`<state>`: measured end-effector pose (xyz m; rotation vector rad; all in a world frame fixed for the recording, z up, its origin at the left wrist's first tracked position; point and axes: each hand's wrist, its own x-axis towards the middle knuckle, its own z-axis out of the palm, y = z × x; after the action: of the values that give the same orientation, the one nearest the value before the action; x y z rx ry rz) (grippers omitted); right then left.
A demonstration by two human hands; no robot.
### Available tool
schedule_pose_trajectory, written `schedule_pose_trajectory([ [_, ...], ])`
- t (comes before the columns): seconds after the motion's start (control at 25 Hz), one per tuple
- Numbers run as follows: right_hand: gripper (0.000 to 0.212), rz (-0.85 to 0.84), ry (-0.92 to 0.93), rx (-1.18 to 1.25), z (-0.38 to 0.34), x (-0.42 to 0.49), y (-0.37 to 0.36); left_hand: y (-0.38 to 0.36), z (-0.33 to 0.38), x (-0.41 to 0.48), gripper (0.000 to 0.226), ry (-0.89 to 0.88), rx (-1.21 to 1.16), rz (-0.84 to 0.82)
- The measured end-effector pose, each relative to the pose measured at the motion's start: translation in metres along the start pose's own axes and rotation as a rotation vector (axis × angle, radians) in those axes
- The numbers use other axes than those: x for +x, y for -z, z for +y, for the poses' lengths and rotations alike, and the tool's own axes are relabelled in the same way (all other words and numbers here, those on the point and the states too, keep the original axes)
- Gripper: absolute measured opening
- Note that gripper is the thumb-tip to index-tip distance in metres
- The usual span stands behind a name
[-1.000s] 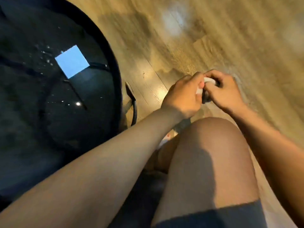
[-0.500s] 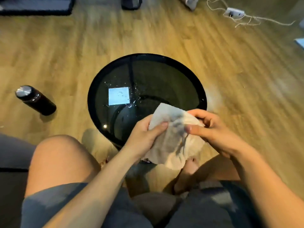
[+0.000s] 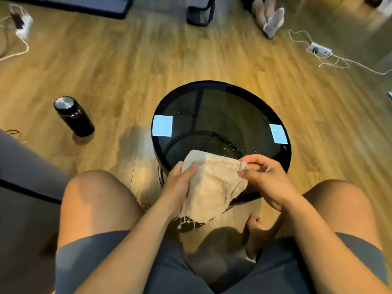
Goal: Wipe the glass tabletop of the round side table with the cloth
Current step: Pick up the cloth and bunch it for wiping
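A round side table point(image 3: 220, 115) with a dark glass top and black rim stands on the floor between my knees. Small specks and droplets show on the glass near its middle. A beige frayed cloth point(image 3: 212, 185) is spread out above the table's near edge. My left hand point(image 3: 178, 187) grips the cloth's left side with the thumb on top. My right hand point(image 3: 265, 179) pinches the cloth's upper right corner. The cloth hides the near rim of the table.
A black flask point(image 3: 73, 116) with a steel lid stands on the wooden floor to the left. A power strip point(image 3: 320, 49) with white cords lies at the far right, another cord at the far left. A grey seat point(image 3: 27, 187) is at my left.
The view swung from the floor beside the table to the table itself. The balled cloth was opened out between both hands and now hangs over the table's near edge.
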<state>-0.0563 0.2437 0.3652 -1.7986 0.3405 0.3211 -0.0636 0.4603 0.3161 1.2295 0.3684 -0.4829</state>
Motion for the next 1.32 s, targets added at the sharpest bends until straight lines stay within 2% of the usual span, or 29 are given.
schedule_pose_trajectory([
  [0.12, 0.012, 0.098, 0.063, -0.024, 0.000, 0.007, -0.007, 0.000, -0.003, 0.005, 0.023, 0.020, -0.016, -0.060],
  [0.24, 0.008, 0.079, 0.035, 0.089, 0.012, 0.002, -0.001, -0.006, -0.013, 0.010, 0.050, 0.083, -0.015, -0.166],
  [0.32, 0.009, 0.050, 0.010, 0.154, 0.021, -0.009, 0.005, -0.019, -0.019, 0.010, 0.045, 0.086, -0.017, -0.180],
  [0.4, 0.017, 0.075, -0.003, 0.094, 0.032, -0.018, 0.013, -0.033, -0.025, 0.007, 0.035, 0.082, -0.034, -0.168],
  [0.56, 0.004, 0.232, -0.032, 0.115, 0.050, -0.028, 0.040, -0.052, -0.032, -0.001, 0.030, 0.071, -0.004, -0.147],
  [0.72, 0.013, 0.329, -0.040, 0.113, 0.067, -0.036, 0.064, -0.072, -0.046, -0.011, 0.030, 0.058, 0.086, -0.144],
  [0.84, 0.006, 0.432, 0.029, 0.094, 0.078, -0.039, 0.065, -0.083, -0.054, -0.014, 0.028, 0.070, 0.051, -0.161],
  [0.88, 0.013, 0.444, 0.044, 0.083, 0.082, -0.038, 0.064, -0.085, -0.053, -0.014, 0.027, 0.074, 0.034, -0.154],
  [0.96, 0.038, 0.355, 0.079, 0.014, 0.086, -0.037, 0.059, -0.083, -0.050, -0.009, 0.028, 0.063, 0.056, -0.138],
  [1.08, 0.073, 0.101, 0.301, -0.341, 0.093, -0.040, 0.050, -0.076, -0.043, -0.001, 0.045, 0.033, 0.232, -0.083],
  [1.16, 0.088, -0.088, 0.342, -0.551, 0.094, -0.043, 0.040, -0.072, -0.037, 0.001, 0.061, 0.061, 0.264, -0.059],
  [1.2, 0.087, -0.135, 0.335, -0.594, 0.095, -0.044, 0.035, -0.070, -0.033, -0.001, 0.066, 0.081, 0.250, -0.069],
  [1.32, 0.050, -0.101, 0.393, -0.544, 0.102, -0.046, 0.025, -0.061, -0.023, -0.008, 0.064, 0.043, 0.311, -0.186],
])
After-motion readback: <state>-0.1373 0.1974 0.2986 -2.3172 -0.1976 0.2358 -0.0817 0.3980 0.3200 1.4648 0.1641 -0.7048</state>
